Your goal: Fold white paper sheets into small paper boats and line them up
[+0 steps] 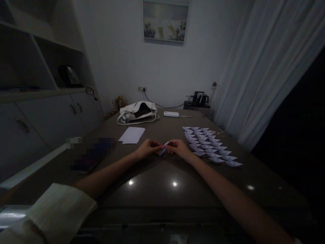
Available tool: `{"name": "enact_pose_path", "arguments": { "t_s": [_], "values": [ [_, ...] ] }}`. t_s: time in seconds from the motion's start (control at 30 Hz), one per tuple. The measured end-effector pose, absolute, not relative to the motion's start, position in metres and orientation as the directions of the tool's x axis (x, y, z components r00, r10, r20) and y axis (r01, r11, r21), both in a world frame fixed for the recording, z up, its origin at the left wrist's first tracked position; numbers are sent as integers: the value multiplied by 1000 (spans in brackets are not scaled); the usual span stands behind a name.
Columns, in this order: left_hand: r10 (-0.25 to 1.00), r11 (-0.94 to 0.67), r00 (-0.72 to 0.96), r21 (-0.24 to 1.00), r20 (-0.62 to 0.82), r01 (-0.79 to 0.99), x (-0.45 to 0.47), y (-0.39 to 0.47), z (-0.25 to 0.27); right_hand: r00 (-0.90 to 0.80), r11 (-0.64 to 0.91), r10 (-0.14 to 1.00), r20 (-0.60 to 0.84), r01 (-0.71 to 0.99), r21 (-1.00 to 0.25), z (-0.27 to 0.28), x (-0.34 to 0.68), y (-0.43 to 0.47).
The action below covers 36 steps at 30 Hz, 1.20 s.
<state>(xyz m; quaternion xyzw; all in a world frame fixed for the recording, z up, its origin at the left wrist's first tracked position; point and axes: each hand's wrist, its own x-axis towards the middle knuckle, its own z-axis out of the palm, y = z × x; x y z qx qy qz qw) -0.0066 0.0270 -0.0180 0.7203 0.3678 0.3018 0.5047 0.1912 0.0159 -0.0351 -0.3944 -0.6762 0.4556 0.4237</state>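
Note:
Between my two hands, just above the middle of the dark table, is a small piece of folded white paper (164,149), held at a slant. My left hand (150,148) pinches its left side with thumb and fingers. From the right, my right hand (178,147) pinches the other side. The fingers cover much of the paper, so its exact folds cannot be made out. Right of my right hand stand several folded paper boats (208,147) in close rows. Beyond my left hand lies a small stack of white paper sheets (132,135).
A white handbag (138,112) lies open at the table's far side, with a white power bank (171,114) and short cable to its right. A blurred-out dark object (92,154) is at the left. The table (157,189) reaches toward me.

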Motion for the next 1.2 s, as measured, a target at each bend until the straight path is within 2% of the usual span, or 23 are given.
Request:
{"name": "enact_pose_path", "arguments": {
  "t_s": [0.43,0.77,1.03,1.2],
  "values": [
    [840,-205,539,954,56,219,-8,29,-17,-351,302,908,230,169,-938,-35,192,16],
    [803,-38,595,997,-10,69,-6,22,-14,-395,323,887,241,156,-934,-32,191,14],
    [822,-88,570,990,10,110,-6,26,-19,-401,331,881,250,145,-933,-27,190,9],
    [761,47,647,999,-44,14,-5,18,-15,-424,335,871,248,143,-932,-30,190,9]
  ]
}}
